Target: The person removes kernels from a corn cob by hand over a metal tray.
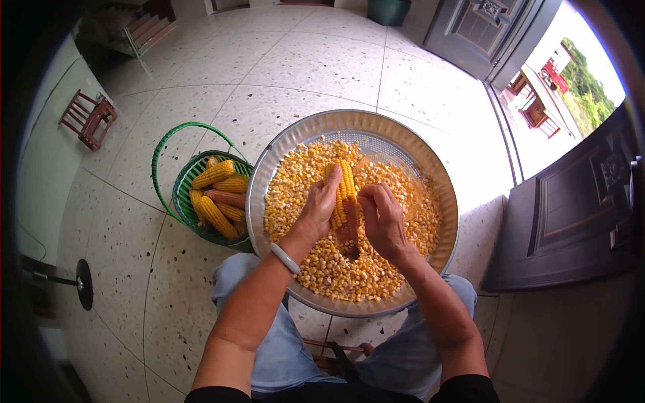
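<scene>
Over a wide round metal sieve pan [259, 201], my left hand [320, 204] grips a partly shelled corn cob [345, 194], its thumb along the upper left side. Rows of yellow kernels remain on the upper and left part; the lower right part shows bare reddish cob. My right hand [384, 216] is at the cob's right side, fingers bent, fingertips touching or very near the kernels; whether a kernel is between them is hidden. Loose corn kernels [302, 166] spread across the pan beneath both hands. A translucent round dish or lid [410, 176] lies among them at the right.
Left of the pan stands a green woven basket [184, 221] with several corn cobs [214, 216] and a raised handle. My knees are beneath the pan's near edge. A dark door leaf [564, 226] stands at the right, a small wooden chair [90, 118] at the far left.
</scene>
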The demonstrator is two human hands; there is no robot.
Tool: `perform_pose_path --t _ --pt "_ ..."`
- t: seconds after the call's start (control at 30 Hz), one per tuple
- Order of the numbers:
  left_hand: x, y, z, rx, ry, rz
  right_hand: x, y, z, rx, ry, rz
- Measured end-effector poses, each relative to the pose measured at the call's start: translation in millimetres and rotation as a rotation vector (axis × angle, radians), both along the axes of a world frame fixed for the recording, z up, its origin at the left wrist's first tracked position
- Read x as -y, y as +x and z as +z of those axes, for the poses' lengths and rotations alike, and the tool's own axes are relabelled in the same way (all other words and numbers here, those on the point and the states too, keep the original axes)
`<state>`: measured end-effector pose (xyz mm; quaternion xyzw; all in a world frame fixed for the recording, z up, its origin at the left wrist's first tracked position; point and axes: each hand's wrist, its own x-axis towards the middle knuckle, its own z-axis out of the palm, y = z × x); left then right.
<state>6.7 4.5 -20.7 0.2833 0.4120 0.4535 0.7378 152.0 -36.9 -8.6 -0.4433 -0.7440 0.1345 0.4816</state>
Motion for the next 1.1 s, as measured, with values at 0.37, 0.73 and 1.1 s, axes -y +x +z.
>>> perform_pose_path --t 0.37,0.73,1.1 --pt "-1 1 1 0.042 -0.008 -0.003 1 4 -4 -0.114 -0.087 -0.050" --pt "-1 2 -1 0.047 0.045 -0.003 6 -1 -3 -0.097 -0.254 -0.039" --pt "0 3 -7 -0.047 0.054 0.031 7 -8 -14 0.130 -0.025 0.004"
